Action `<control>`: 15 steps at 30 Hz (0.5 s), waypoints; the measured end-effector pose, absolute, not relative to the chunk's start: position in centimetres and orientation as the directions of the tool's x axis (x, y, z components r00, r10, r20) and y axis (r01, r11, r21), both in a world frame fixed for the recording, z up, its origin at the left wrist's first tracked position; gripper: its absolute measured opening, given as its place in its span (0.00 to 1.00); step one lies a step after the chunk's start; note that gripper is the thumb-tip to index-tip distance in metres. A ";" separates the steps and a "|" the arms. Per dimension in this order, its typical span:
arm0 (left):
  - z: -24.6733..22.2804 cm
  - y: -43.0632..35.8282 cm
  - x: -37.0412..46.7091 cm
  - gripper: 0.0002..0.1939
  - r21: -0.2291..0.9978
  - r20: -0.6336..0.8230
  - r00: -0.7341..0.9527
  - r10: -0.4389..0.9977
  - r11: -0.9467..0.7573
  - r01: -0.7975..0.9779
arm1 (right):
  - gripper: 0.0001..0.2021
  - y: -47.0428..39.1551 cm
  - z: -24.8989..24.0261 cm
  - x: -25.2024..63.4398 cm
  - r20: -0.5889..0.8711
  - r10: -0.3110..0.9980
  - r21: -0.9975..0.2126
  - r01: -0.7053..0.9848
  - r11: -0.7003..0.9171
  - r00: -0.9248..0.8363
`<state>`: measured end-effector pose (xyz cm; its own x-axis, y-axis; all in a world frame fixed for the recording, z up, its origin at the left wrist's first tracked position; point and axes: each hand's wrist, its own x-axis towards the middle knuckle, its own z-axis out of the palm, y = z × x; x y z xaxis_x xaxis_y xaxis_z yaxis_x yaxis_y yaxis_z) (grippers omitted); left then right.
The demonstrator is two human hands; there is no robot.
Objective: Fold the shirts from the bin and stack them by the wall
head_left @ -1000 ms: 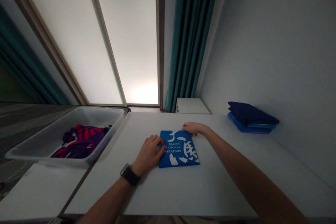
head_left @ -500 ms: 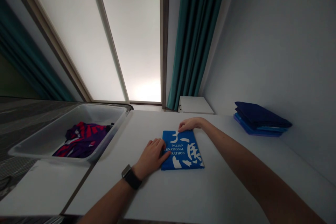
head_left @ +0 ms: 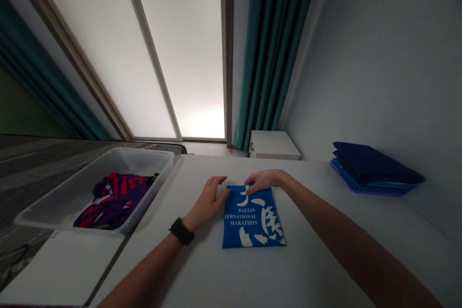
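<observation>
A blue cloth folded into a neat square (head_left: pixel 252 221), with white lettering and white shapes, lies flat on the white table (head_left: pixel 202 274). At its upper edge my right hand (head_left: pixel 263 181) pinches the fabric between thumb and fingers. My left hand (head_left: pixel 210 198), wearing a dark watch at the wrist, is just beside the cloth's upper left corner, thumb and fingers apart, holding nothing.
To the left, a translucent plastic bin (head_left: pixel 151 197) holds crumpled purple and red clothing (head_left: pixel 115 197). A stack of folded blue cloths (head_left: pixel 375 168) sits at the right by the wall. Beyond the table's far edge stands a small white cabinet (head_left: pixel 274 144).
My left hand has come off the cloth's left side and moved up toward its upper corner, uncovering more lettering. My right hand stays at the upper edge. The view has shifted slightly.
</observation>
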<state>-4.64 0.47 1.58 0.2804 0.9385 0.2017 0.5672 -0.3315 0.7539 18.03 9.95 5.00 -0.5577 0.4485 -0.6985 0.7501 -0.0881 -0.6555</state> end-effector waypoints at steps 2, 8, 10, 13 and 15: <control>2.4 2.8 -4.2 0.23 0.871 -0.008 0.329 0.944 -0.155 0.466 | 0.22 9.7 5.7 18.2 -0.681 0.445 -0.677 0.731 -0.082 -0.581; 3.3 6.7 -3.2 0.27 0.866 -0.498 0.577 0.647 0.398 0.303 | 0.22 9.0 7.2 19.5 -0.578 0.459 -0.752 0.658 0.019 -0.675; 3.0 6.8 -3.2 0.26 0.829 -0.531 0.616 0.582 0.507 0.235 | 0.21 9.1 7.0 20.1 -0.551 0.476 -0.764 0.644 0.043 -0.686; 2.8 6.4 -2.9 0.25 0.812 -0.501 0.659 0.561 0.568 0.134 | 0.20 9.4 6.4 20.6 -0.534 0.504 -0.764 0.643 0.058 -0.679; 2.9 6.1 -2.5 0.24 0.813 -0.497 0.656 0.567 0.569 0.124 | 0.19 9.7 5.8 20.9 -0.526 0.530 -0.763 0.644 0.051 -0.665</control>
<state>-2.51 6.14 2.93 0.6563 0.5674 -0.4973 0.1243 0.5689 0.8130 20.85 9.69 5.79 -0.6652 0.5301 -0.5258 0.6439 0.0509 -0.7634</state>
